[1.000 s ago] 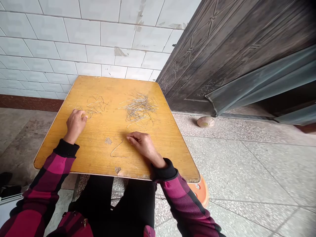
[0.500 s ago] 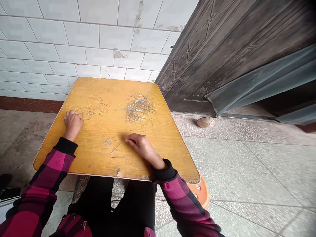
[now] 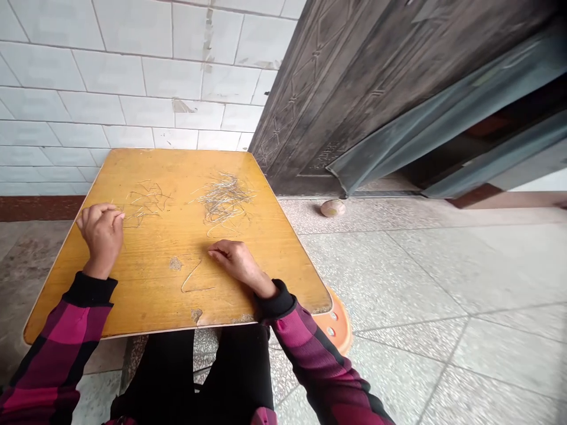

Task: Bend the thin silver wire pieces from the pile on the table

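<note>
My right hand [image 3: 237, 260] rests low over the middle of the table, its fingertips pinched together. A thin bent wire [image 3: 190, 283] runs from close by those fingertips to a corner and back along the tabletop; it appears pinched at its upper end. At the table's left side, my left hand [image 3: 101, 233] has curled fingers, with the thumb near the index finger. What lies between them is too fine to make out. Just right of it is a loose scatter of thin wires [image 3: 148, 203]. A denser pile of wires [image 3: 227, 200] lies beyond my right hand.
The yellow wooden table [image 3: 146, 307] stands against a white tiled wall [image 3: 146, 77]. An orange plastic stool [image 3: 339, 327] shows under its right corner. To the right are a dark carved door [image 3: 305, 118], a grey curtain [image 3: 385, 147] and a pale ball [image 3: 333, 208] on the floor.
The view has turned slightly right. My left hand has lifted somewhat and its fingers show more from the side. My right hand and the bent wire keep their places on the table.
</note>
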Demonstrator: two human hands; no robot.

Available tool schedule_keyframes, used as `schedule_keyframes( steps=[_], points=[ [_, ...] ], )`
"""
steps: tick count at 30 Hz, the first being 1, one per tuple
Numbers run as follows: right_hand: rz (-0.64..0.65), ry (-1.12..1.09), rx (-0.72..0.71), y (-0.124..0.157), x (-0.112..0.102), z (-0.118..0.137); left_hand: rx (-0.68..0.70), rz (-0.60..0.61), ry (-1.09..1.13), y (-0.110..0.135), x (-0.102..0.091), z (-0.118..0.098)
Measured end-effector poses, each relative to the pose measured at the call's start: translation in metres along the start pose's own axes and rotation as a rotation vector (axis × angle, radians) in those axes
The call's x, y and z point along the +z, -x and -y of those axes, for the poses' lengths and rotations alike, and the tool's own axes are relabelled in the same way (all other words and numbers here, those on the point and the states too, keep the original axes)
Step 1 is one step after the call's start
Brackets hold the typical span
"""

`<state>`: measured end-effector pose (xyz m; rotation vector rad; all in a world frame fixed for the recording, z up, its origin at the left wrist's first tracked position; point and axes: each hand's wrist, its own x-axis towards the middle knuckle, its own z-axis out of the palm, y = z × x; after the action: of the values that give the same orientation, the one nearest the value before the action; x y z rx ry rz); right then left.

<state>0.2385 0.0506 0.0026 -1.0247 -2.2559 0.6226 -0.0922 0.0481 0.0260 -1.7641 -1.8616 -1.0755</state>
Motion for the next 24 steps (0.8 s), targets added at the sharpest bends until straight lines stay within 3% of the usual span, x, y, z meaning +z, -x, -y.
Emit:
schedule_keyframes(
  steps=[4, 8, 12, 17, 24],
  points=[
    [-0.017, -0.046, -0.018, 0.021, -0.007, 0.013, 0.103, -0.07, 0.091, 0.004, 0.002, -0.012],
    [0.116, 0.037, -0.137, 0.055, -0.015, 0.032, 0.165, -0.03, 0.159, 0.008, 0.003, -0.018],
    [0.231, 0.176, -0.162, 0.074, -0.018, 0.044, 0.153, -0.043, 0.208, 0.009, 0.005, -0.02],
    [0.32, 0.418, -0.209, 0.067, -0.01, 0.053, 0.189, -0.05, 0.222, 0.011, 0.011, -0.024],
    [0.566, 0.73, -0.195, 0.04, -0.001, 0.074, 0.204, -0.033, 0.205, 0.013, 0.014, -0.022]
  ],
)
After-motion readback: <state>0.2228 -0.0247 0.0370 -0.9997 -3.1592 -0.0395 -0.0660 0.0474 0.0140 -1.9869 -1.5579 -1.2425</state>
